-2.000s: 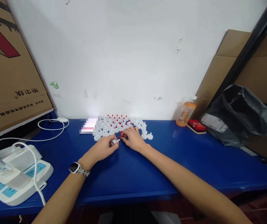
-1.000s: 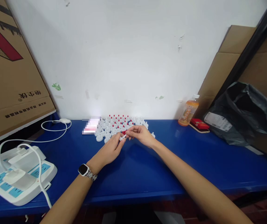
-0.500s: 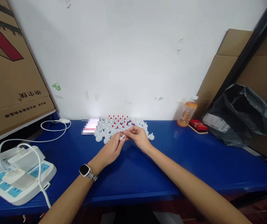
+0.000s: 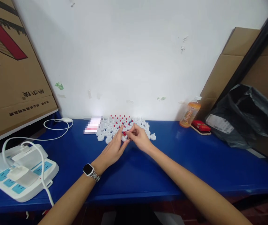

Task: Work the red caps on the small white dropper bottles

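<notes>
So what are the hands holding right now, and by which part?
Both hands meet on one small white cap with a red tip: left hand and right hand pinch it by fingertips. Exact grip spot is too small to tell.

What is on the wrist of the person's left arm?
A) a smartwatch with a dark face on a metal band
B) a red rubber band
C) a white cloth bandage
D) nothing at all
A: a smartwatch with a dark square face and a metal link band sits just behind the left hand.
</notes>
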Available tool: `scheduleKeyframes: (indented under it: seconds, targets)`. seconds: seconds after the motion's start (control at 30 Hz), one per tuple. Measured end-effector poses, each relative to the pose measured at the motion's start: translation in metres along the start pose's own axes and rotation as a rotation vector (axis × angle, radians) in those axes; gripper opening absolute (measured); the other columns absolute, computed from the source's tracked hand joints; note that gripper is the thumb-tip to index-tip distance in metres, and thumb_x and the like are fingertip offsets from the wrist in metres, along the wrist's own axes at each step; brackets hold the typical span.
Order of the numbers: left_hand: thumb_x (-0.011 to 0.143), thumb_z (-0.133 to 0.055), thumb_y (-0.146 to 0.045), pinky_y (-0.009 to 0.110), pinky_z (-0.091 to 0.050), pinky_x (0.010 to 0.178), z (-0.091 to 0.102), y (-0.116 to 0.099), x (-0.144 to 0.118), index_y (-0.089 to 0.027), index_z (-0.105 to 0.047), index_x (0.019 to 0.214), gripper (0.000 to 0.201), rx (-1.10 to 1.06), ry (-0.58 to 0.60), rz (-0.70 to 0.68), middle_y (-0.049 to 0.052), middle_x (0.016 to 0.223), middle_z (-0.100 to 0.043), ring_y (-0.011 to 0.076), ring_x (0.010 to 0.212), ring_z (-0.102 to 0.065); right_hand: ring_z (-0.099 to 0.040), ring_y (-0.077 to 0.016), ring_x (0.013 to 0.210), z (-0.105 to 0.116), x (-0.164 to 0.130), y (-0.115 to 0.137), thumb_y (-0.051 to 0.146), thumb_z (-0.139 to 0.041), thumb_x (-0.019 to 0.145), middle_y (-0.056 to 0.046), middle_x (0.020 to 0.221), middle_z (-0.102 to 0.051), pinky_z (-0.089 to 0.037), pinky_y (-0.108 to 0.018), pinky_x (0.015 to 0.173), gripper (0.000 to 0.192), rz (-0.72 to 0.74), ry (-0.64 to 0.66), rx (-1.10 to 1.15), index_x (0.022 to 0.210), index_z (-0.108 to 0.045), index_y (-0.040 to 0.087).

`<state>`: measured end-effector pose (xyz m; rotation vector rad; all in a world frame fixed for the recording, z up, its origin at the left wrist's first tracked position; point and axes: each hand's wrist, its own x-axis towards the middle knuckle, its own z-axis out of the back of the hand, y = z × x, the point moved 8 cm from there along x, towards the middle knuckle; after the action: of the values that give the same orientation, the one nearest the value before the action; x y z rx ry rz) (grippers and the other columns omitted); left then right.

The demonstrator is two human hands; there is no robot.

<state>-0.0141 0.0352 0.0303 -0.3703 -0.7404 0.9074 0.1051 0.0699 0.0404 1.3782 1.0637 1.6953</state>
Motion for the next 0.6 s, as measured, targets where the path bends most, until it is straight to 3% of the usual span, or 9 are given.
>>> scheduleKeyframes:
  seconds: [0.1,0.2,0.27,0.37,0.47,0.6]
  targets:
    - [0.093,-0.052,-0.050,0.040,-0.048,0.094,0.007,0.005,0.003,-0.024,-0.019,0.152,0.072,0.034,-0.015,0.015,0.009,0.116,-0.060,0.0243,0.109,-0.058,-0.053,-0.0125,0.057,0.021,0.005,0.008,0.030,-0.061,0.080,0.003,0.064,-0.058,-0.041,-0.025,0.057,0.016,0.053,0.002,-0.277,0.075,-0.049,0.021]
    - [0.094,-0.050,-0.048,0.038,-0.047,0.088,0.019,0.005,0.007,-0.022,-0.049,0.131,0.045,0.123,-0.064,-0.011,0.006,0.102,-0.062,0.0223,0.096,-0.058,-0.053,-0.0124,0.057,0.046,0.006,0.011,0.020,-0.059,0.078,0.003,0.063,-0.059,-0.038,-0.024,0.056,0.007,0.049,-0.035,-0.609,0.075,-0.052,0.021]
    - [0.096,-0.047,-0.043,0.037,-0.046,0.085,0.026,0.004,0.009,-0.021,-0.058,0.111,0.028,0.188,-0.097,-0.031,0.005,0.094,-0.062,0.0219,0.091,-0.057,-0.055,-0.0130,0.058,0.055,0.006,0.006,0.017,-0.059,0.077,0.001,0.066,-0.063,-0.035,-0.024,0.056,0.006,-0.009,-0.003,-0.775,0.075,-0.055,0.021]
    - [0.095,-0.046,-0.033,0.037,-0.045,0.083,0.029,0.006,0.010,-0.022,-0.060,0.097,0.018,0.255,-0.115,-0.024,0.004,0.089,-0.061,0.0222,0.090,-0.057,-0.058,-0.0148,0.063,0.055,0.007,0.002,0.015,-0.059,0.078,-0.001,0.072,-0.068,-0.035,-0.027,0.063,0.005,-0.048,0.033,-0.987,0.076,-0.058,0.020]
    - [0.092,-0.047,-0.028,0.037,-0.044,0.082,0.030,0.010,0.011,-0.022,-0.060,0.095,0.015,0.295,-0.117,0.010,0.004,0.089,-0.061,0.0228,0.090,-0.057,-0.061,-0.0181,0.072,0.048,0.012,0.003,0.016,-0.056,0.082,-0.003,0.076,-0.070,-0.033,-0.032,0.076,0.007,-0.038,0.027,-1.166,0.081,-0.061,0.020]
    - [0.088,-0.049,-0.025,0.039,-0.043,0.084,0.040,0.016,0.010,-0.022,-0.060,0.095,0.014,0.348,-0.157,0.051,0.004,0.089,-0.062,0.0243,0.092,-0.057,-0.062,-0.0227,0.084,0.045,0.017,0.002,0.021,-0.055,0.086,-0.006,0.082,-0.070,-0.031,-0.036,0.082,0.014,-0.039,0.002,-1.242,0.097,-0.063,0.020]
